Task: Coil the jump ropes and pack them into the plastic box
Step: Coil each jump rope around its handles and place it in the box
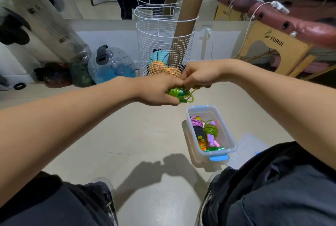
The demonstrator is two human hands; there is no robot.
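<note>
A green jump rope (pixel 179 93) is wound in tight coils around its handles, with a loose loop hanging below. My left hand (pixel 156 91) grips the coiled bundle from the left. My right hand (pixel 198 76) pinches the rope's loose end just above the bundle. Both hands hover above the floor, up and to the left of the clear plastic box (pixel 230 135). Inside the box lie several coiled ropes: a pink one (pixel 196 121), a green one (pixel 211 130) and others with purple and orange handles.
The box's clear lid (pixel 251 145) with a blue latch lies on the floor right of the box. A white wire basket (pixel 164 43) with balls and cardboard tubes stands ahead. A water jug (pixel 111 65) sits left of it. My knees fill the bottom corners.
</note>
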